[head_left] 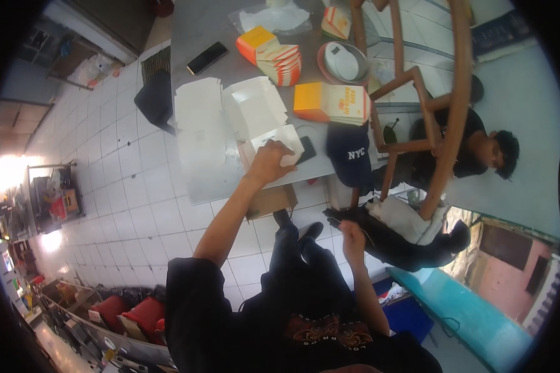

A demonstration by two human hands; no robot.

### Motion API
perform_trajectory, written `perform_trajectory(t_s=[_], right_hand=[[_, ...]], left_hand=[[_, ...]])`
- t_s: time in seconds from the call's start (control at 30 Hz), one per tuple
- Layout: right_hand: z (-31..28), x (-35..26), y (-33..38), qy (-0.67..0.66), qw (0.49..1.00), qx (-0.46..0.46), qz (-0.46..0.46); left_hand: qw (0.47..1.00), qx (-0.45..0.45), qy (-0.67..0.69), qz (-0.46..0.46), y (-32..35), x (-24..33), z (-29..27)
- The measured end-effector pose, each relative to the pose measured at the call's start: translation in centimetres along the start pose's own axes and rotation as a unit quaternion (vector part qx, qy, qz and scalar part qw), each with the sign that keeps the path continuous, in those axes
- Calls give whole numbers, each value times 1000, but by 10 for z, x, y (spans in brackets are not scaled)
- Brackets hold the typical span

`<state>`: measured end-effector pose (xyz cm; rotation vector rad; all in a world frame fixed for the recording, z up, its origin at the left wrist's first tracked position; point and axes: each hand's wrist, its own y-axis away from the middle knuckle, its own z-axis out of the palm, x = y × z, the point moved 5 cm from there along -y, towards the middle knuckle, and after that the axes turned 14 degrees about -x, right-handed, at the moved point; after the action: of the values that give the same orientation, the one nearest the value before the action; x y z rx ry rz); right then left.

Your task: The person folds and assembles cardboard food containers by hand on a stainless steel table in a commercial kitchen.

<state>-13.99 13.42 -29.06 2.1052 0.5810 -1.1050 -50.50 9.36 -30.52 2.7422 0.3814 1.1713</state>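
Observation:
My left hand [269,163] reaches over the near edge of the grey table, its fingers curled onto a small white paper carton [287,136]. Just beyond it lies an open white paper box [253,107], with a flat white sheet of card [199,115] to its left. A dark phone [306,150] rests beside the small carton, partly covered by it. My right hand [353,240] is off the table at the right, its fingers closed in a pinch. A thin pale strand shows near those fingertips; what they hold is too small to make out.
Stacks of folded yellow-and-orange cartons [333,102] [279,59] and another phone [207,58] lie on the table [211,180]. A round scale [345,62] sits at the back. At the right, a dark cap [348,152] hangs beside a wooden frame [457,112]; a person [473,140] is behind it.

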Motion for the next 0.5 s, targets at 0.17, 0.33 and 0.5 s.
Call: perform_trajectory(t_s=[0.17, 0.33, 0.5], right_hand=[[-3, -15, 40, 19, 989, -135, 55], [-27, 5, 42, 61, 996, -63, -3], [-35, 7, 46, 18, 999, -39, 2]], left_hand=[[998, 49, 40, -12, -3, -23, 12], [983, 138, 103, -66, 1, -22, 8], [956, 164, 184, -159, 18, -14, -6]])
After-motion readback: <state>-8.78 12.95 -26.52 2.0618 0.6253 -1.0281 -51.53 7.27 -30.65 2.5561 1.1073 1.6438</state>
